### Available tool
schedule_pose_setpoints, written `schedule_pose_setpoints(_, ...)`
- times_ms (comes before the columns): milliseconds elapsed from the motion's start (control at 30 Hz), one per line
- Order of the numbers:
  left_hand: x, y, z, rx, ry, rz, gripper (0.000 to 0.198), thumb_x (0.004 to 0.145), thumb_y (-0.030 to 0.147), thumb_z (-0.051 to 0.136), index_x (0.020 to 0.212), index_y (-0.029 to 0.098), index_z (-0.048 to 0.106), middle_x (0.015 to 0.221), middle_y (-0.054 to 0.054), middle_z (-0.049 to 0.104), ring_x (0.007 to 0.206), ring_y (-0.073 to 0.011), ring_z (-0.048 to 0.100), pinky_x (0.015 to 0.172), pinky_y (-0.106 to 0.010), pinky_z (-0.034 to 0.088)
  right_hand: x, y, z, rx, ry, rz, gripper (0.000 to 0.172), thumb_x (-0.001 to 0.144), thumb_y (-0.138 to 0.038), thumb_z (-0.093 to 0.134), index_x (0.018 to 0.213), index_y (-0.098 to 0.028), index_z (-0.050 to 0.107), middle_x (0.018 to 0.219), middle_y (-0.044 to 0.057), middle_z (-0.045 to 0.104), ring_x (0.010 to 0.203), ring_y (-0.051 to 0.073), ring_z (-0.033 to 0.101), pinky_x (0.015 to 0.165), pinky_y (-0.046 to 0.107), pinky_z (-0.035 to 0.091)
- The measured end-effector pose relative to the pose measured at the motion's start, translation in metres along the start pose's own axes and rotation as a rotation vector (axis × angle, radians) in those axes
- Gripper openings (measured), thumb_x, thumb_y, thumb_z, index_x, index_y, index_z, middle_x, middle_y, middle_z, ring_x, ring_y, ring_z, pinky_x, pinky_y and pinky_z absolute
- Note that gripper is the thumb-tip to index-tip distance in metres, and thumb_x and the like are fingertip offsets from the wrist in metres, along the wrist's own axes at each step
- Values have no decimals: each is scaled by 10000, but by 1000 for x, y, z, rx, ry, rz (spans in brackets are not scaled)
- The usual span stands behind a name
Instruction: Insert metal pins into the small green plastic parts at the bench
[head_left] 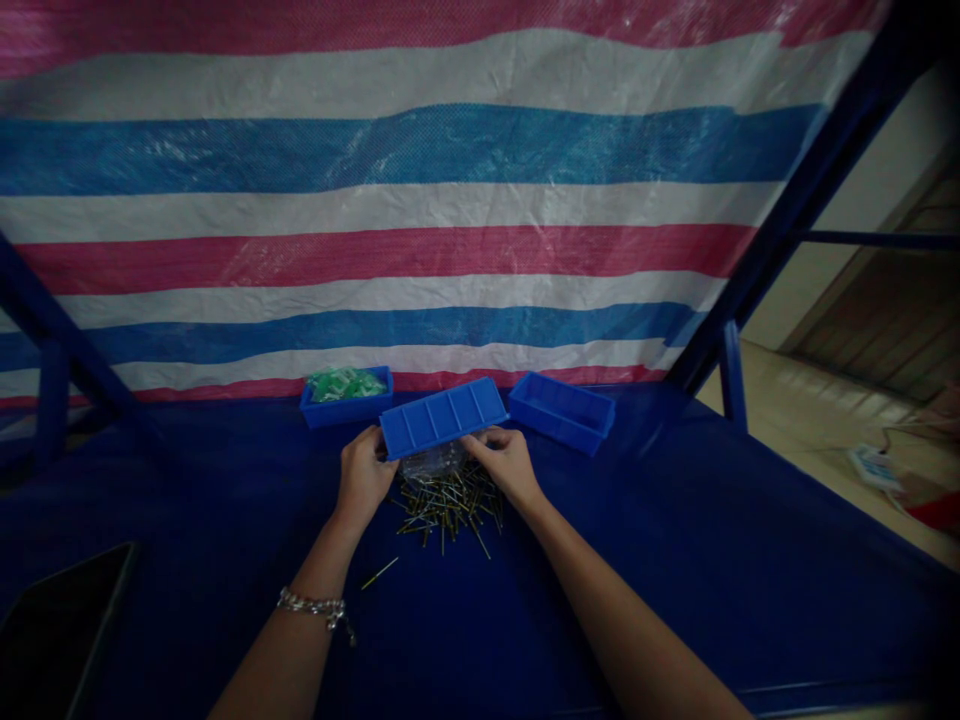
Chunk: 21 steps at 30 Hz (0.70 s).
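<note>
A blue plastic bin (444,417) is tipped over, its ribbed underside facing up and toward me. My left hand (367,472) grips its left end, and my right hand (504,458) holds the right part of its lower edge, thumb on the blue plastic. Beneath the bin, clear plastic (433,462) shows, perhaps a bag. A heap of thin metal pins or screws (450,505), brassy and silver, lies on the blue table (480,630) below. One single pin (379,573) rests apart, nearer to me. The bin's inside is hidden.
A blue bin with green-and-white packets (345,385) stands at the back left. Another blue bin (561,410) sits at the back right. A dark flat device (64,625) lies at the near left. Striped sheeting (420,150) hangs behind, between blue frame posts (795,215).
</note>
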<state>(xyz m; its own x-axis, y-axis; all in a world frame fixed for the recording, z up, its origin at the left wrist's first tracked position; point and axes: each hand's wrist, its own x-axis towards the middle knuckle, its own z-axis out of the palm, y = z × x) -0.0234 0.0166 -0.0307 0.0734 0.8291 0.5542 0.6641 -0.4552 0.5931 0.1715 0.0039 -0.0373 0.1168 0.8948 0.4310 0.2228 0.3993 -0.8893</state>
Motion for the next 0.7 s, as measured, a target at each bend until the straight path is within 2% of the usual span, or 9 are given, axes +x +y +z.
schedule_pose_setpoints(167,1,4,-5,75,1,40,82,650,186,540,697,151,596,726,-35,626,661,-156,589,603,-222,452,1,7,1,-16,19,54,371,631,-402,575,383,-158,444,395,-37,407,438,82,386,484,215,310)
schedule_pose_setpoints(300,1,7,-8,134,12,59,61,648,173,533,672,156,586,695,-31,617,659,-163,580,618,-234,441,1,9,1,24,13,62,332,618,-397,575,425,-151,462,420,-43,407,441,72,352,462,205,292)
schedule_pose_setpoints(467,1,8,-9,107,30,78,75,661,167,513,681,156,585,728,-35,619,685,-164,579,645,-235,435,1,8,-1,49,22,41,279,646,-374,541,503,-134,539,492,-26,494,507,96,419,511,212,351)
schedule_pose_setpoints(700,0,10,-9,89,29,108,57,658,162,513,614,168,549,682,-23,583,653,-155,558,597,-220,409,2,14,0,19,46,12,238,662,-365,537,615,-141,603,624,1,611,614,152,523,595,250,416)
